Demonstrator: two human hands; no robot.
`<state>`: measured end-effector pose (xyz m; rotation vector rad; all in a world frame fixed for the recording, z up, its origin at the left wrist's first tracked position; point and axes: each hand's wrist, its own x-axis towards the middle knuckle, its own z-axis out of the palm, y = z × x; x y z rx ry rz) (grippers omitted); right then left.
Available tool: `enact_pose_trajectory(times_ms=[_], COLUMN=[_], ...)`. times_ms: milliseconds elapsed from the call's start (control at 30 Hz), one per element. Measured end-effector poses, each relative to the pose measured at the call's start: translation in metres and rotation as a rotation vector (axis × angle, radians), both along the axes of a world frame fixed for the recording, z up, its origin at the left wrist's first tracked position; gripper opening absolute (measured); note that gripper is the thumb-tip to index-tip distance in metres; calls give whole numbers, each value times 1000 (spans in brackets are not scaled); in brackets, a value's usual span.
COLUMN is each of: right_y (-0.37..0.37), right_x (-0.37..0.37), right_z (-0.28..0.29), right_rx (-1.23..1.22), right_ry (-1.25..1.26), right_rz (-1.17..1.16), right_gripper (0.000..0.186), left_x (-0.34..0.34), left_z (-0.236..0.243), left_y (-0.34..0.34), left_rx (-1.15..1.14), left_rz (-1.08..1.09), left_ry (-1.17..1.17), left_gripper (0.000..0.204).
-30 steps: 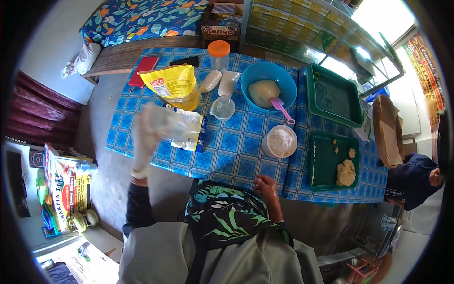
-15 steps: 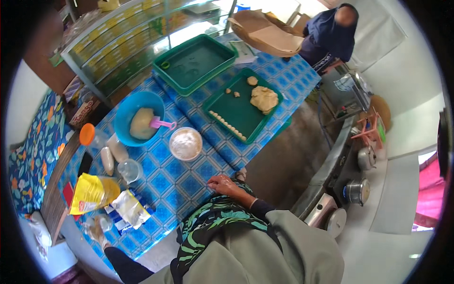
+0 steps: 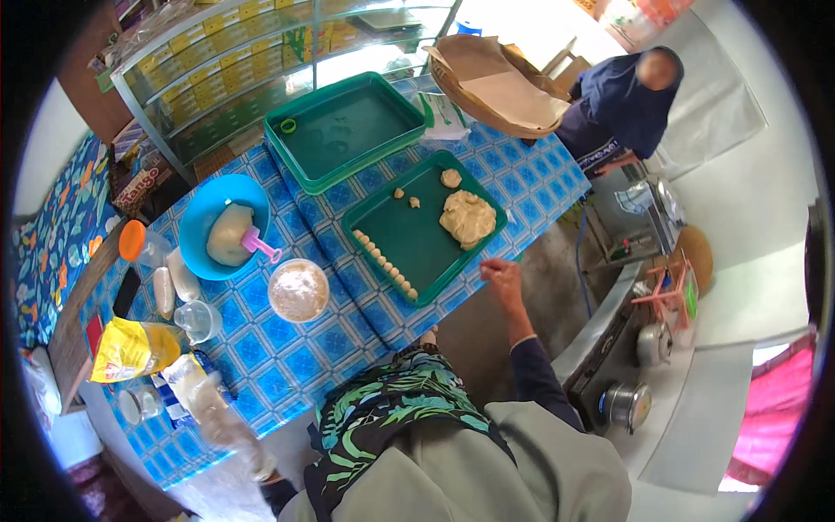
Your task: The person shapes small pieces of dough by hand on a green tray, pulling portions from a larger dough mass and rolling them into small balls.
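Observation:
My left hand [image 3: 230, 431] is smeared by motion at the table's front left edge, beside a white and blue packet [image 3: 184, 378]; its fingers cannot be made out. My right hand [image 3: 502, 277] hovers past the near right side of a green tray [image 3: 417, 228], fingers curled in, with nothing showing in them. On that tray lie a large lump of pale dough [image 3: 467, 217], a smaller dough piece [image 3: 450, 178], two small bits and a row of little dough balls [image 3: 383, 261] along the near left edge. A tub of white powder [image 3: 298, 291] stands left of the tray.
A blue bowl [image 3: 193, 230] holds dough and a pink-handled tool [image 3: 259, 244]. Stacked green trays [image 3: 339, 130], a paper-lined basket [image 3: 513, 87] and a yellow packet [image 3: 135, 350] are on the table. Another person [image 3: 622, 104] stands at the far right. Pots [image 3: 626, 405] line the right counter.
My right hand has moved up and right, from in front of my body to beside the green tray. My left hand has drawn back from the clear containers toward me. The view has shifted.

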<state>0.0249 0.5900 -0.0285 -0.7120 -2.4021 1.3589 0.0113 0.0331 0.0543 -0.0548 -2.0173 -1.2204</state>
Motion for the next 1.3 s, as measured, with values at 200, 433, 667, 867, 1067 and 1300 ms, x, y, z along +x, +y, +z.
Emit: enact_pose_trajectory(times_ms=[200, 433, 667, 867, 1067, 1300], right_y=[118, 124, 115, 133, 132, 125], right_x=[-115, -206, -215, -168, -119, -109], right_z=[-19, -29, -11, 13, 10, 58], right_rx=[665, 525, 978, 598, 26, -737], right_ry=[18, 202, 28, 28, -14, -131], right_rz=[223, 824, 1035, 680, 525, 466], right_gripper=[19, 26, 6, 11, 13, 15], left_x=[-9, -43, -63, -86, -110, -109], left_z=[-9, -45, -71, -94, -120, -157], left_y=[263, 433, 484, 530, 551, 544], left_rx=[337, 1144, 1517, 1826, 1967, 1209], left_rz=[-547, -844, -976, -1033, -981, -945], left_ry=[-796, -1195, -1218, -1247, -1141, -1044], left_gripper=[17, 32, 36, 35, 28, 28])
